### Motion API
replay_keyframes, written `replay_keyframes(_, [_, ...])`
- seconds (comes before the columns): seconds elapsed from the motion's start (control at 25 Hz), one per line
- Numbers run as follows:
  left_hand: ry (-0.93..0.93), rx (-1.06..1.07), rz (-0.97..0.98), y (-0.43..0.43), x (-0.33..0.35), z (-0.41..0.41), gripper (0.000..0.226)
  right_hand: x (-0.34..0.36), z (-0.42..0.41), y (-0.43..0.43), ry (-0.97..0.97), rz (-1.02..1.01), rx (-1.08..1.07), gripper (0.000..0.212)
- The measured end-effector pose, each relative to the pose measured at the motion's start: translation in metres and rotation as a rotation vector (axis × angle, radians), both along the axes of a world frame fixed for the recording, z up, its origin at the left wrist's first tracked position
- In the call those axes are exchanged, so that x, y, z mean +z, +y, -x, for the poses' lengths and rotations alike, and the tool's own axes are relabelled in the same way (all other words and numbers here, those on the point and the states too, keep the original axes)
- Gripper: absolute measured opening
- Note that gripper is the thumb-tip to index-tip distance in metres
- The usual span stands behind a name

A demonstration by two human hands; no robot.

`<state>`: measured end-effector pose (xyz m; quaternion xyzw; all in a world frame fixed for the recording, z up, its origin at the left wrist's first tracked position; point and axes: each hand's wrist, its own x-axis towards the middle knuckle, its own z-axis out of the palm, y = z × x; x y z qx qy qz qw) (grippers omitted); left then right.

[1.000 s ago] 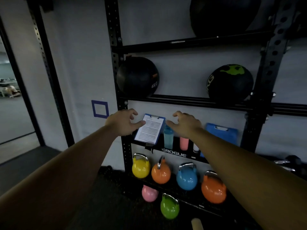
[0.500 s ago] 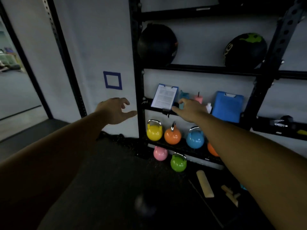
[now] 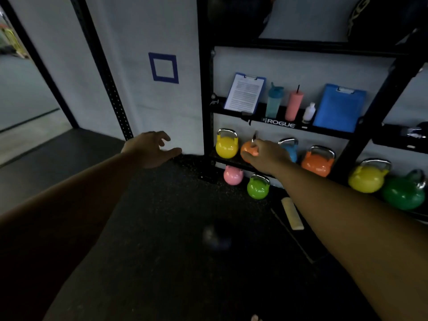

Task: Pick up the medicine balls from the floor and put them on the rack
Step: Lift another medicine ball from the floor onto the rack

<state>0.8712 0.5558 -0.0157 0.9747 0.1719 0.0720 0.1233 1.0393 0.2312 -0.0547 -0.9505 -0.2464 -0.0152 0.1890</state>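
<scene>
Medicine balls: two dark round ones (image 3: pixel 379 17) sit on black steel rack (image 3: pixel 324 46)
Floor: dim blurred ball (image 3: pixel 216 236), likely left
Left hand (image 3: pixel 150 150): open, empty
Right hand (image 3: pixel 266 156): open, empty

"ROGUE" on the rack (image 3: pixel 342 133) shelf's front edge

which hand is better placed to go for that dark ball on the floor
Neither clearly: the dark ball lies between both open, empty hands. The right hand looks marginally nearer than the left hand.
</scene>
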Motion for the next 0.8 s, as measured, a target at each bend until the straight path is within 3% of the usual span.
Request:
replay_keyframes(0.52, [0.349,0.138,0.248,0.03,-0.257,-0.159,0.088,-0.249,-0.151,0.031,0.304,0.265,0.062,0.07])
replay_keyframes(0.8, [0.525,0.176,0.353,0.058,-0.475,-0.226,0.089,-0.466,-0.19,0.075,0.487,0.428,0.069,0.074])
